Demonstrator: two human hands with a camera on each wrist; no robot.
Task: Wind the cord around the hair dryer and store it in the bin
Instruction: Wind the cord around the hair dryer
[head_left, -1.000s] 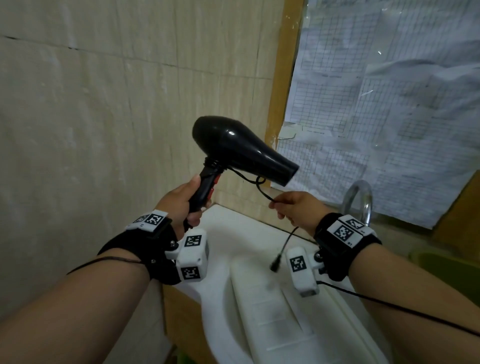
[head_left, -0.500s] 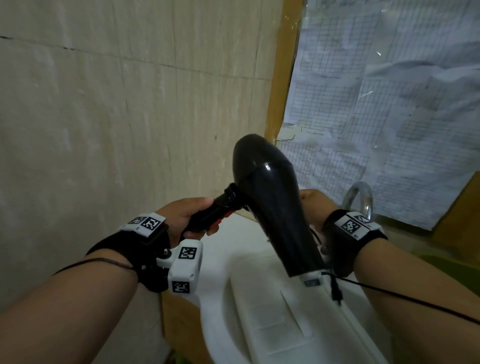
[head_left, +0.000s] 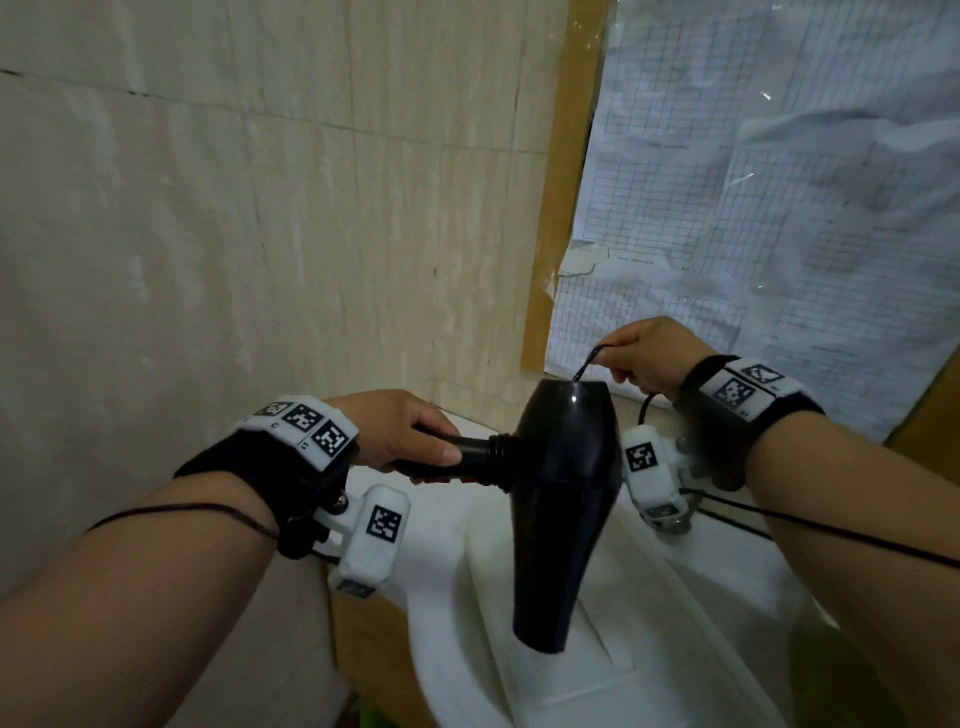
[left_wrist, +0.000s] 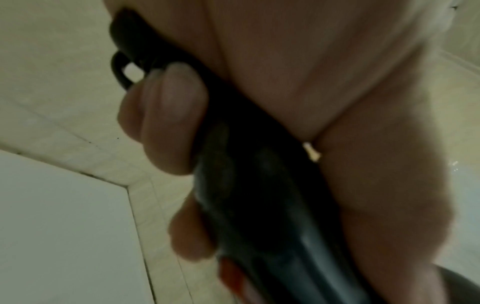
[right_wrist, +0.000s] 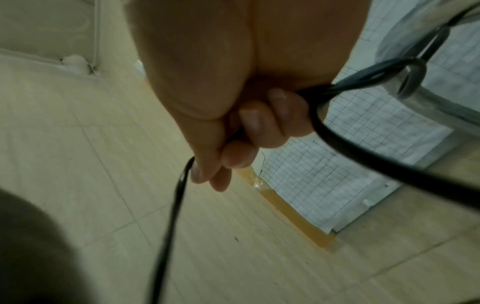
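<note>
A glossy black hair dryer (head_left: 561, 499) hangs over the white basin with its nozzle pointing down toward me. My left hand (head_left: 410, 441) grips its handle (left_wrist: 259, 185), which lies roughly level; fingers curl round it in the left wrist view. Just beyond the dryer's rear end my right hand (head_left: 641, 353) pinches the thin black cord (head_left: 589, 364). In the right wrist view the cord (right_wrist: 174, 205) runs down from thumb and forefinger, and a loop of it (right_wrist: 363, 160) passes out of the curled fingers. No bin is visible.
A white basin (head_left: 467, 597) lies below the dryer, with a chrome tap (right_wrist: 420, 86) behind my right wrist. A beige tiled wall (head_left: 234, 234) stands close on the left. Gridded paper sheets under plastic (head_left: 779, 182) cover the wall at right, edged by a wooden frame (head_left: 561, 182).
The dryer has swung from held up high to hanging nozzle-down over the basin. My right hand has come up from behind it and now holds the cord above the dryer's rear end.
</note>
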